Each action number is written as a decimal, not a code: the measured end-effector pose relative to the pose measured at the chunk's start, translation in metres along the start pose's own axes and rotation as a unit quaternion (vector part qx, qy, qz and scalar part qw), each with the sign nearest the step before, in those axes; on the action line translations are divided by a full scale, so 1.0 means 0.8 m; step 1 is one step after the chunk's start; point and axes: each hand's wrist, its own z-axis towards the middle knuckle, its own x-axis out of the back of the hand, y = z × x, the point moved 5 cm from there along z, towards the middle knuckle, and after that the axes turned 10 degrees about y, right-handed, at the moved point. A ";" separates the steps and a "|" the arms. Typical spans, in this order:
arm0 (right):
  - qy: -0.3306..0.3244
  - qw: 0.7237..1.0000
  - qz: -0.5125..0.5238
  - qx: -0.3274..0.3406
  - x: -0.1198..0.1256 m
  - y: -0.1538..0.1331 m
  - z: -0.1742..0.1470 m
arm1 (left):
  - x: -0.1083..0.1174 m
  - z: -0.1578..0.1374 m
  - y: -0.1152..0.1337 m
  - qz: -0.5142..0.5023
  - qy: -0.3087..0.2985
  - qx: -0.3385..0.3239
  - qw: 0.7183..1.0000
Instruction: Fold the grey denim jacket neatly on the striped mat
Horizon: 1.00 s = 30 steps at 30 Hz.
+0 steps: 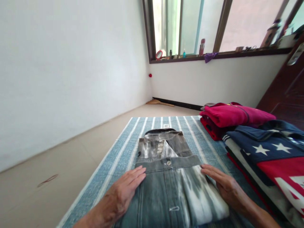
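Observation:
A folded grey-blue denim shirt with white faded patches lies on a blue striped mat on the floor. My left hand rests flat with fingers together on the shirt's left edge. My right hand lies flat on the shirt's right edge. Neither hand grips anything; both press palm down on the cloth.
To the right, on the mat, stand piles of folded clothes: red and magenta garments and a navy, red and white star-patterned garment. White walls, a window sill with small bottles, a dark door and a tan floor surround the mat.

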 end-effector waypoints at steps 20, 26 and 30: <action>-0.179 0.982 -0.054 0.011 -0.004 0.018 -0.005 | -0.017 -0.048 -0.028 0.050 -0.051 -0.025 0.997; -0.098 0.980 -0.094 0.143 -0.001 0.013 0.004 | -0.020 -0.050 -0.030 0.045 -0.065 -0.025 0.997; -0.036 0.963 -0.125 0.237 -0.002 0.006 0.008 | -0.019 -0.050 -0.031 0.039 -0.078 -0.027 0.996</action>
